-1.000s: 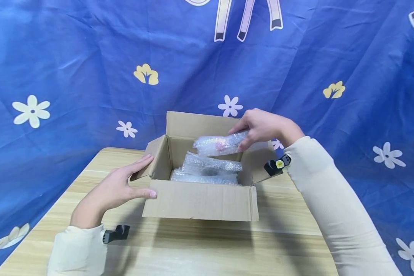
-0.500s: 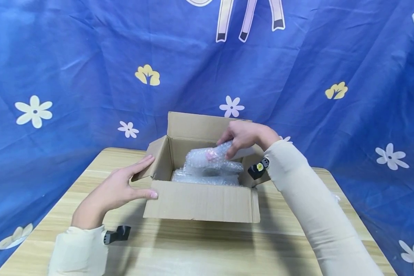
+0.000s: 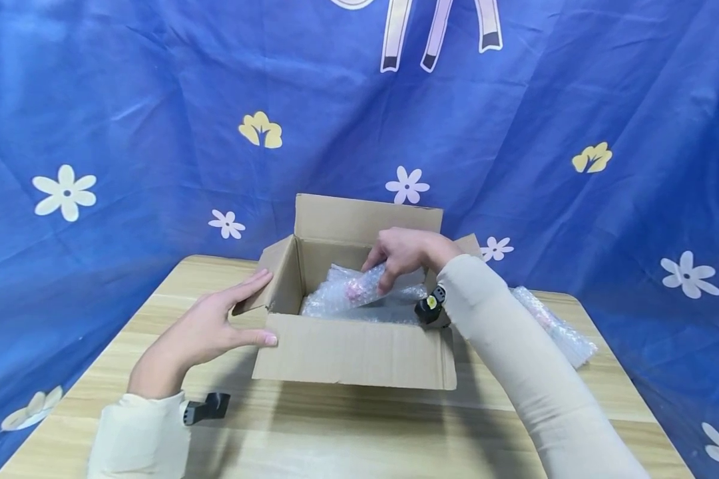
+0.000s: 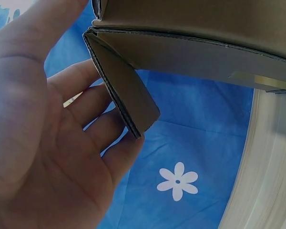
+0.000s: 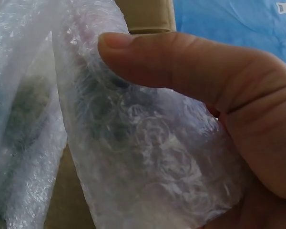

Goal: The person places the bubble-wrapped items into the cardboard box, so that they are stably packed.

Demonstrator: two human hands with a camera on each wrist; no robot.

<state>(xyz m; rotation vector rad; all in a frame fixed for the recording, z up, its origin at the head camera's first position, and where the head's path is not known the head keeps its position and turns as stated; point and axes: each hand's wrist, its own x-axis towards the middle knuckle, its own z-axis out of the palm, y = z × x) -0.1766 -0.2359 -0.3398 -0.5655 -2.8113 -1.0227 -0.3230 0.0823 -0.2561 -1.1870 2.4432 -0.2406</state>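
Note:
An open cardboard box (image 3: 359,349) stands on the table with its flaps spread. My right hand (image 3: 404,256) pinches a bubble-wrapped package (image 3: 338,293) with a pink patch, tilted low inside the box. In the right wrist view, the thumb (image 5: 148,59) presses across the clear wrap; what is inside cannot be made out. Under and beside it lies more bubble wrap (image 3: 395,313), partly hidden. My left hand (image 3: 206,329) rests at the box's left front corner, fingers straight against the left flap (image 4: 126,88) and thumb on the front flap.
Another bubble-wrapped package (image 3: 560,332) lies on the wooden table (image 3: 359,432) at the right, partly behind the right sleeve (image 3: 515,346). A blue patterned cloth (image 3: 335,100) hangs behind the table.
My right hand has moved left and down, lowering the wrapped package deeper into the box. The package on the right of the table has come into view. My left hand stays put.

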